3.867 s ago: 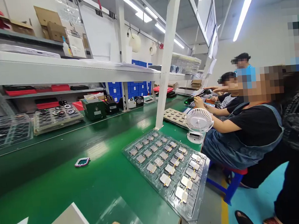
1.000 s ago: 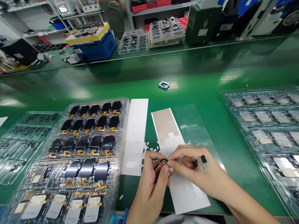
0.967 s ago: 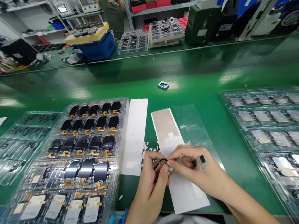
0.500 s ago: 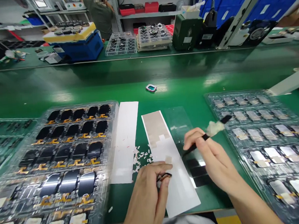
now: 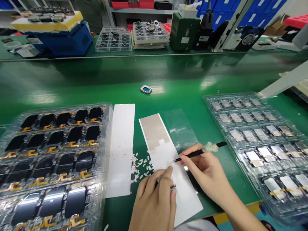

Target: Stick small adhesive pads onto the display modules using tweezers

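A slim black stylus (image 5: 197, 154), its far end wrapped in white fluff, is pinched in the right hand (image 5: 208, 171), tip over a white backing strip (image 5: 183, 195); the left hand (image 5: 153, 208) curls around a small, partly hidden part (image 5: 173, 188).

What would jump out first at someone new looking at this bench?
Two large clear plastic trays stand out on the green workbench: the left tray holds rows of black panels with orange ribbons, and the right tray holds pale rectangular parts. Between them, the right hand holds a thin black stick with a white fluffy tuft. The left hand rests beside it on a white strip with tan patches.
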Motion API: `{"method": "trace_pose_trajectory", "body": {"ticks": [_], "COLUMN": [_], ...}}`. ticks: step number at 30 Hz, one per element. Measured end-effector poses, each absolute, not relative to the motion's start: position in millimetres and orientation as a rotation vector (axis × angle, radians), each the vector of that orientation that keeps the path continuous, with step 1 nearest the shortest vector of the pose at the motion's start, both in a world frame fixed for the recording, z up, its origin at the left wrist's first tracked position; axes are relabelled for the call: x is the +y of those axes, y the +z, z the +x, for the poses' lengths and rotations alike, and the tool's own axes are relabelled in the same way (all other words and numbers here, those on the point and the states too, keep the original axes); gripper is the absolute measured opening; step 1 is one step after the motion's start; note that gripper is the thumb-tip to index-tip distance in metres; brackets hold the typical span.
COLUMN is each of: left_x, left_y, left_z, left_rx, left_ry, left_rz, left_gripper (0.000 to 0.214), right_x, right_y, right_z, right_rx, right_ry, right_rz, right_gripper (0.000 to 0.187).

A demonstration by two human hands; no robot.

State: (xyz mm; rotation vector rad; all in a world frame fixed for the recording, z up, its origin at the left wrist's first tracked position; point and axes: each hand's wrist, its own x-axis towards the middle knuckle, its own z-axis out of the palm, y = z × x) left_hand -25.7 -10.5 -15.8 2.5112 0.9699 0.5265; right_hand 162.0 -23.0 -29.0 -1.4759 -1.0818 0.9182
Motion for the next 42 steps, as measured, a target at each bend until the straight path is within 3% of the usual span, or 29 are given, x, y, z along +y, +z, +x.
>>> {"method": "trace_pose_trajectory", "body": {"ticks": [15,23,28,31,42], "left_x": [-7,-7,-11,-13,-5], "left_y": [-19,-18,-16,-14,-18], "left_z": [-32,-32,-24,-15,7], "left_rx": [0.998,1.013,1.183,1.201,0.763], "left_ry": [0.515,0.548,0.776,0.868,0.992], "left_rz": [2.491,2.373,1.860,1.463,0.843], "left_gripper": [0.036,0.038,0.013,0.011,0.039], "right_x": [-26,-25,-27,-29,-38], "right_y": [-28,-27,-22,-19,-13], "right_z": [145,138,145,150,118], "right_rx": [-0.784,-0.810,-0.809,-0.778,-0.717], "right_ry": [0.908,0.845,0.697,0.617,0.736], "right_rz": [-1.497,-1.408,-1.322,-1.284,-1.129], "right_gripper": [0.036,0.026,0.012,0.009,0.009]}}
